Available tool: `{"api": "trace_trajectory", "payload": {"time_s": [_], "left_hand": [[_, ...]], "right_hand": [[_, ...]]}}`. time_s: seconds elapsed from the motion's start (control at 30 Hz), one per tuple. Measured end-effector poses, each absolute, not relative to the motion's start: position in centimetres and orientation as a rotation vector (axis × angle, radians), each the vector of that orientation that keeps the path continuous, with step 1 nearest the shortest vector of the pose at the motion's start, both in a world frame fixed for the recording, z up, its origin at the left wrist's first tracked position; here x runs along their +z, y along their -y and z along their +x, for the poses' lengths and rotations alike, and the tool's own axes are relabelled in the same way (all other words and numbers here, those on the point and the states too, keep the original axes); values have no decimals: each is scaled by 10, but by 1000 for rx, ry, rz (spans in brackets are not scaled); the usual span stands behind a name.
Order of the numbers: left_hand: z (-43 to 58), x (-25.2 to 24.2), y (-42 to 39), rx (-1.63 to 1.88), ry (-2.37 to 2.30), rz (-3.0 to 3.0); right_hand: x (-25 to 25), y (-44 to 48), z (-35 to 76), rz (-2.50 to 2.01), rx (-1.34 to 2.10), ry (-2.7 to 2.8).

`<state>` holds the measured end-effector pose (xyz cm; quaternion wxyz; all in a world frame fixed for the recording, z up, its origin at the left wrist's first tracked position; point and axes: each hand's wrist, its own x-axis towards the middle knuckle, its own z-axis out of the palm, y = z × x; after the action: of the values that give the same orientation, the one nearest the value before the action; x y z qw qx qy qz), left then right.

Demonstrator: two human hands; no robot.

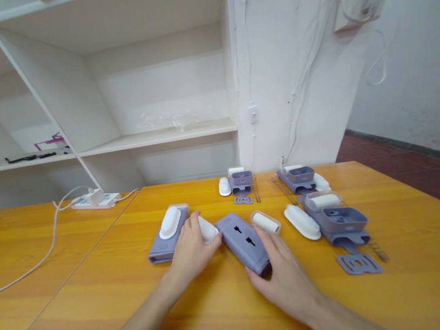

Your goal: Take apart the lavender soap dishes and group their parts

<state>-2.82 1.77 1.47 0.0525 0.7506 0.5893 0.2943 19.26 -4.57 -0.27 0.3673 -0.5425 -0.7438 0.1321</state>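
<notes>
My left hand (pixel 192 242) is closed around a white ribbed oval piece (pixel 208 229), its thumb beside the corner of a purple plastic housing (pixel 240 233). That housing has two dark keyhole-shaped slots in its upward face. My right hand (pixel 281 265) grips the housing at its near right end, thumb below and fingers along the far edge. Just beyond those fingers lies a clear case with a white roll (pixel 266 222). Left of my left hand, a similar purple unit (pixel 161 247) rests on the table with a white oval cap (pixel 169 222) on top.
On the right are purple parts (pixel 340 219), a white oval brush-like piece (pixel 302 222), a flat slotted plate (pixel 359 264) and springs. More part sets (pixel 240 179) (pixel 301 174) stand at the back. A power strip (pixel 96 199) with a cable sits at the back left, before white shelves (pixel 158 136).
</notes>
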Motion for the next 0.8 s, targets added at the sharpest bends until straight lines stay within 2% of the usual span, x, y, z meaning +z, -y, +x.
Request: {"api": "trace_trajectory", "payload": {"time_s": [0.17,0.3,0.4,0.5,0.6,0.7,0.8], "left_hand": [[-23,1,-27,889,-1681,2401],[-17,29,-19,1071,-1430,2550],[-14,51,-9,898,-1087,2607],[-5,54,-1,763,-1019,2338],[12,43,1,918,-1029,1885],[33,36,-4,1129,-916,1470],[49,37,-13,1232,-825,1284]], "right_hand": [[1,46,201,-1296,380,1751],[9,42,210,-1118,415,1723],[22,35,218,-1092,555,1585],[40,31,223,-1027,770,1377],[49,28,218,-920,950,1220],[40,25,202,-1004,1062,1224],[28,19,185,-1036,1217,1309]]}}
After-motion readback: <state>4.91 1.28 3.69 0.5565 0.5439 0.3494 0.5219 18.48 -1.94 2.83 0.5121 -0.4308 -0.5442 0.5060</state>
